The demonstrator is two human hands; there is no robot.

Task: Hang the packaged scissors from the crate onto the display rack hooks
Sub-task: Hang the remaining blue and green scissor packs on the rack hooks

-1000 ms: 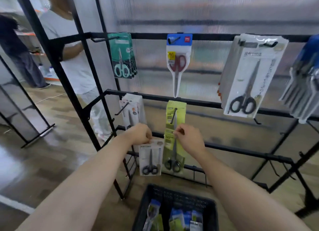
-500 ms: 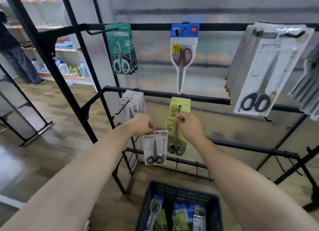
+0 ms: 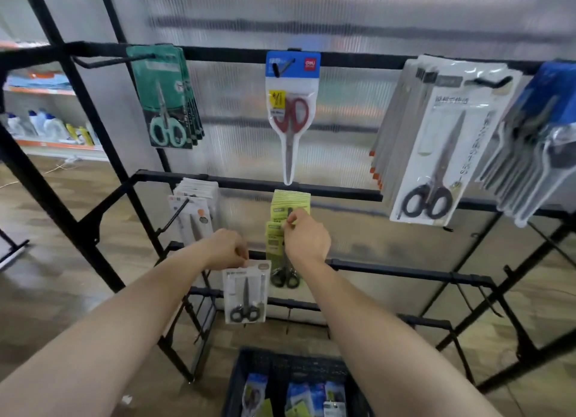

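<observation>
Now the right hand [image 3: 307, 242] pinches the top of a yellow-green scissors pack [image 3: 274, 240] just under the rack's middle rail [image 3: 343, 194]; the left hand [image 3: 227, 250] grips a grey scissors pack [image 3: 246, 292] by its top, above the crate [image 3: 280, 366].

Your rack [image 3: 352, 60] is matt black metal, the panel [image 3: 343, 14] behind it ribbed translucent plastic. The grey scissors pack [image 3: 246, 292] gleams with clear plastic; the green scissors pack [image 3: 273, 237] looks like matt card.

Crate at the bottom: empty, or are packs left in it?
Not empty. The crate holds several packs, blue and yellow-green, showing at the frame's lower edge. Their number cannot be told.
</observation>
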